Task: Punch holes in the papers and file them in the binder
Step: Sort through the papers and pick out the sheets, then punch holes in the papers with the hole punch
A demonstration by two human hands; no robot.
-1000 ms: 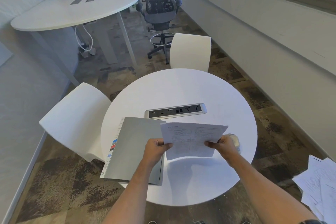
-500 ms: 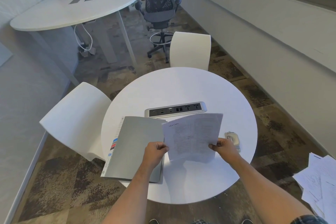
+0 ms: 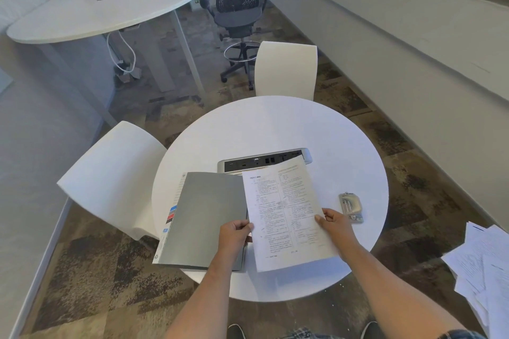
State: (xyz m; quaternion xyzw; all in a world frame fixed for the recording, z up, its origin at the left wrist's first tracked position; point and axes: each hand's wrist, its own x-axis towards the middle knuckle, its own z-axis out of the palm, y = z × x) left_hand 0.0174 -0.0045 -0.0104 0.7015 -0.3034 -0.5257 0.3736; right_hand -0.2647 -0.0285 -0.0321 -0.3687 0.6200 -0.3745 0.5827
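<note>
My left hand (image 3: 236, 232): closed on the left edge of the printed sheet (image 3: 287, 215), thumb on top, about halfway along that edge. The hand sits over the near right corner of the grey binder (image 3: 202, 219).

My right hand (image 3: 334, 224): pinching the right edge of the same sheet, thumb on the printed face, other fingers behind it.

Printed sheet: held portrait, text facing up at me, between the two hands above the near half of the round white table (image 3: 275, 124). Its far corner overlaps the power strip (image 3: 264, 161) from my view; whether it touches I cannot tell.

Grey binder: closed, flat on the left of the table, near corner overhanging the table edge. Coloured index tabs (image 3: 171, 215) show along its left side.

Hole punch (image 3: 351, 206): silver, on the table right of the sheet, just beyond my right hand, apart from it.

Power strip: set in the table centre, far of the binder and sheet.

Loose papers (image 3: 484, 264): a heap at far right, off the table.

White chair (image 3: 113, 179): left of the table. Second white chair (image 3: 286, 70): on the far side. Black mesh office chair (image 3: 238, 0): farther back, beside a curved white desk (image 3: 104, 8).
</note>
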